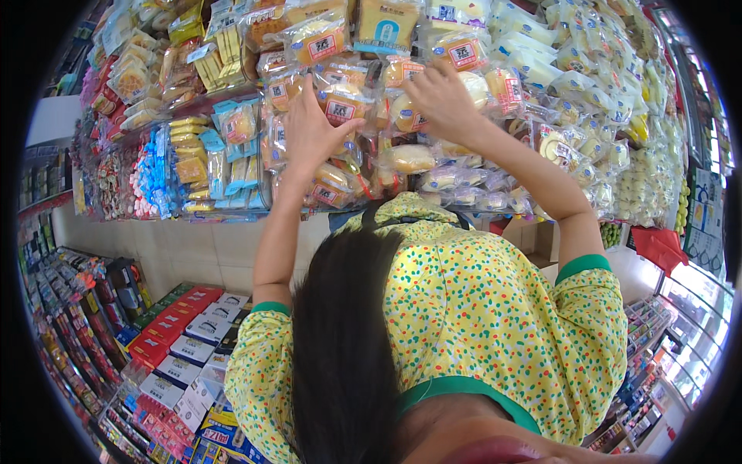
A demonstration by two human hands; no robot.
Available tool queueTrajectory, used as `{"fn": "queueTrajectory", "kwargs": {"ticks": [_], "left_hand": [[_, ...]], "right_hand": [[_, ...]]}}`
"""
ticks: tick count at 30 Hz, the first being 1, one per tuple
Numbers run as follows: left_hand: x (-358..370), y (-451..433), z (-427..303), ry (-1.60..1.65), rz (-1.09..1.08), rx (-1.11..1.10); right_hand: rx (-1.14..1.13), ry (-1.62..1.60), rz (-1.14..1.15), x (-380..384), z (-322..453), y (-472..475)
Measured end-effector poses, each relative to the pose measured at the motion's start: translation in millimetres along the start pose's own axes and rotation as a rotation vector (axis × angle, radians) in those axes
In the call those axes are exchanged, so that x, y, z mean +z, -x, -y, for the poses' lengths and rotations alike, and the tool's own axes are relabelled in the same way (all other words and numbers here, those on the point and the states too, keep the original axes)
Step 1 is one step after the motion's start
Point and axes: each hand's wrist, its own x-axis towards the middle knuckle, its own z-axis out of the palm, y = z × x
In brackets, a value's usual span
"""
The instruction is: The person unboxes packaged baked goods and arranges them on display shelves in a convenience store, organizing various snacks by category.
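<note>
My left hand (319, 127) lies over the wrapped buns at the centre left of the display, thumb and forefinger spread around a wrapped bun (343, 104) with a red and white label. It touches the packs, with no clear grip on any. My right hand (443, 101) is bent down over the buns to the right, above a wrapped bun (404, 110); its fingertips are curled and partly hidden, so I cannot tell whether they hold a pack. Above it sits another wrapped bun (462, 52), and a pale oblong wrapped bun (410, 158) rests below the hands.
Sliced bread in a clear pack (387, 26) stands at the back. Yellow and blue snack packs (191, 165) fill a compartment at left, and many wrapped pastries (579, 93) are heaped at right. Stacked cartons (194, 348) stand on the floor at lower left.
</note>
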Motion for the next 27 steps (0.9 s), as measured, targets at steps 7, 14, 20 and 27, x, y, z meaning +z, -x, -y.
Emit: {"fn": "queueTrajectory", "kwargs": {"ticks": [7, 14, 20, 27], "left_hand": [[-2.6, -7.2, 4.1, 0.403, 0.09, -0.174], [-77.7, -46.7, 5.2, 1.002, 0.264, -0.093], [-146.4, -110.8, -4.9, 1.05, 0.002, -0.067], [-149.3, -229.4, -15.7, 1.14, -0.073, -0.041]], "right_hand": [[-0.08, -0.054, -0.189, -15.4, 2.3, -0.8], [0.038, -0.995, -0.212, -75.5, -55.7, -21.0], [0.394, -1.148, -0.246, -161.3, -240.0, -116.7], [0.764, -0.055, -0.415, -121.1, -529.4, -250.1]]}}
